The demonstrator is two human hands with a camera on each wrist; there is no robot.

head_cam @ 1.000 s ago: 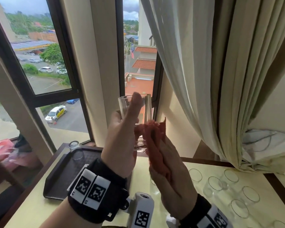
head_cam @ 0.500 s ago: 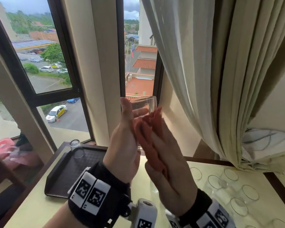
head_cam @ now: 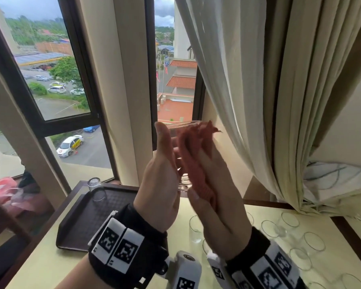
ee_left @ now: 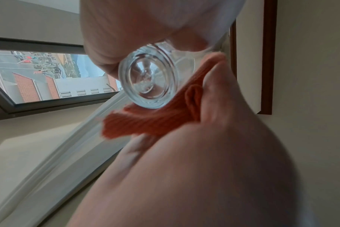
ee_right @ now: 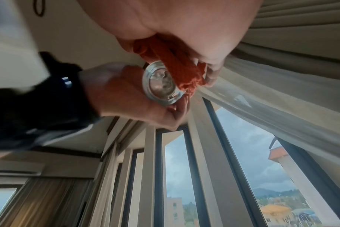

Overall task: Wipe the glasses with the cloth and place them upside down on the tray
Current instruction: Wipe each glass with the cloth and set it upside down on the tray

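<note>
Room: tall dark-framed window (head_cam: 56, 80) looking onto a car park, cream curtain (head_cam: 258, 80) drawn to its right.
Surface: pale yellow table (head_cam: 40, 265) below the window, dark wood edging.
Tray (head_cam: 75, 232): dark, at the table's window end; 1 upturned glass (head_cam: 96, 188) in its far corner.
Other glasses (head_cam: 313, 240): standing upright, right of the tray.
Held glass (head_cam: 183, 161): raised above the table, rim up.
Left hand (head_cam: 158, 184): fingers straight, flat against the glass.
Right hand (head_cam: 217, 197): fingers straight, pressing the orange cloth (head_cam: 194, 161) onto the glass.
</note>
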